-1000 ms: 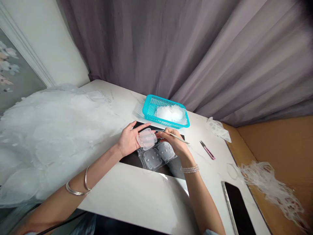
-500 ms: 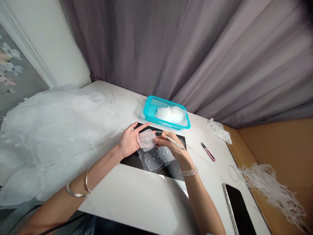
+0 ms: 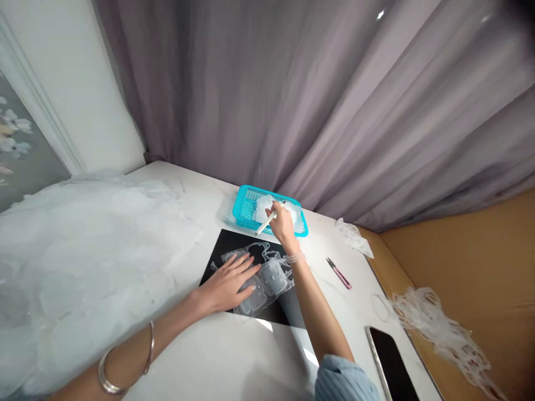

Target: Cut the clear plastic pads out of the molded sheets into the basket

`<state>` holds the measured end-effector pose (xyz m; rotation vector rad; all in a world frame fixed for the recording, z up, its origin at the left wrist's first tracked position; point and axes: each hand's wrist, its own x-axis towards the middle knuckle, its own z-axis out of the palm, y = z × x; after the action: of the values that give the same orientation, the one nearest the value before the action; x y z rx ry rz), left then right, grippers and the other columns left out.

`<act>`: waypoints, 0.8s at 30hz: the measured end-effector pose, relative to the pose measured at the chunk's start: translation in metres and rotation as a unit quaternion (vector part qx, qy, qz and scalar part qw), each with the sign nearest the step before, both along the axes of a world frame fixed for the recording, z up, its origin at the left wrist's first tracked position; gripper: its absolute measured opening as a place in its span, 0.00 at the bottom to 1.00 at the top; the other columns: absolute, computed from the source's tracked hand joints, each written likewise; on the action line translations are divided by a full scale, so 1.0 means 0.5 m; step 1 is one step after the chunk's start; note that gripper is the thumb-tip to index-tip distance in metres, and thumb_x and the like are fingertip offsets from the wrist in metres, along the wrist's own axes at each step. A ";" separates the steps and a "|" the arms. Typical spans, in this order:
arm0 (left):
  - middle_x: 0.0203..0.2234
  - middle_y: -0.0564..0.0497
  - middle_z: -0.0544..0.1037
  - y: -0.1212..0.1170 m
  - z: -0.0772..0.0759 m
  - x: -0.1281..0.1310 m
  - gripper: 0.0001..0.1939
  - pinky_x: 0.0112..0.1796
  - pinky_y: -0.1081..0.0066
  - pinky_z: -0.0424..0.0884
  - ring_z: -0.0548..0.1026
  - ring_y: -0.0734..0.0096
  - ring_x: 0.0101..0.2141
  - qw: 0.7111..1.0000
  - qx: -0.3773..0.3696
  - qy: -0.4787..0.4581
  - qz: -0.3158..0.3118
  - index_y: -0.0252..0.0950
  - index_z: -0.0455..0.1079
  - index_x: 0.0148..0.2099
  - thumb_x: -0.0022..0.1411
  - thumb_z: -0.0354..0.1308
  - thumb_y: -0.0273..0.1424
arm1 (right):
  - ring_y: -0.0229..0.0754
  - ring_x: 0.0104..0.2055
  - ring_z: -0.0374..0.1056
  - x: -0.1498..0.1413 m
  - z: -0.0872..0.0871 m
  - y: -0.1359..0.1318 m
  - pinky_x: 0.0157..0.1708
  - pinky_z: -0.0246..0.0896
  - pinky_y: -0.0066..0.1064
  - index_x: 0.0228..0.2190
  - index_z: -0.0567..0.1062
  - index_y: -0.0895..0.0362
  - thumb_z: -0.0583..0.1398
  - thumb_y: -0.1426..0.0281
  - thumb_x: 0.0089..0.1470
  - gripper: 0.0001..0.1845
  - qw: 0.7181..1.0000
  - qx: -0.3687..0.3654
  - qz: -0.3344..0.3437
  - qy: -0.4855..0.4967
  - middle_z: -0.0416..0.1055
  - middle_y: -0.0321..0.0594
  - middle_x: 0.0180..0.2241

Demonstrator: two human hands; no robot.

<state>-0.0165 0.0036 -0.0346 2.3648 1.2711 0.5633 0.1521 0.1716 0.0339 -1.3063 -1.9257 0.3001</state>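
Working surface: white marble-pattern table (image 3: 196, 345), grey-mauve curtain (image 3: 267, 94) along the back edge, tan cardboard panel (image 3: 460, 262) along the right edge
Left side: large heap of translucent white sheeting (image 3: 83, 262) covering the table's left part
Right side: white lacy scrap (image 3: 438, 328) lying on the cardboard, smaller white scrap (image 3: 353, 236) near the table's back corner, black-screened phone (image 3: 390, 365) near the front edge
Centre: black sheet (image 3: 221, 245) flat on the table, teal plastic basket (image 3: 251, 192) just beyond it, white fluffy material (image 3: 263, 207) inside the basket
Work pieces: clear moulded plastic pieces (image 3: 273, 277) lying on the black sheet, overlapping, with thin clear offcuts around them
Left hand (image 3: 225, 287): open, fingers spread, resting on the clear pieces, gripping nothing
Right hand (image 3: 284, 223): closed around a white pen (image 3: 265, 220), held over the basket, tip angled down-left; contact with the fluff cannot be told
Small tool: pink-handled thread snips (image 3: 337, 273), right of the black sheet, well apart from both hands
Wrists: silver bangle (image 3: 125, 367) on left, pearl bracelet (image 3: 295, 258) on right, blue striped sleeve (image 3: 343, 381) on right arm
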 end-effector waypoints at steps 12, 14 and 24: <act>0.70 0.47 0.53 0.028 -0.028 -0.039 0.34 0.65 0.46 0.32 0.47 0.53 0.69 0.989 0.054 0.137 0.028 0.42 0.52 0.71 0.68 0.47 0.48 | 0.41 0.25 0.63 0.235 -0.087 -0.260 0.30 0.58 0.31 0.29 0.61 0.51 0.50 0.55 0.64 0.16 0.988 -0.133 -0.004 -0.080 0.68 0.34 0.25; 0.70 0.46 0.52 0.026 -0.017 -0.040 0.34 0.64 0.43 0.29 0.45 0.51 0.70 0.988 0.063 0.141 0.026 0.41 0.51 0.71 0.67 0.48 0.46 | 0.43 0.25 0.64 0.253 -0.096 -0.272 0.29 0.58 0.32 0.31 0.63 0.51 0.50 0.54 0.64 0.16 0.984 -0.156 0.001 -0.088 0.68 0.34 0.25; 0.64 0.42 0.66 -0.027 -0.023 0.007 0.24 0.64 0.53 0.50 0.60 0.55 0.65 0.991 0.073 0.031 -0.105 0.37 0.63 0.63 0.66 0.46 0.27 | 0.46 0.38 0.73 0.172 -0.061 -0.328 0.43 0.67 0.38 0.47 0.74 0.54 0.45 0.55 0.67 0.24 0.985 -0.158 -0.009 0.063 0.75 0.44 0.37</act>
<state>-0.0128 -0.0101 -0.0462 2.6160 1.0187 0.5358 0.2382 0.0074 0.0036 -1.4686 -1.8080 0.6862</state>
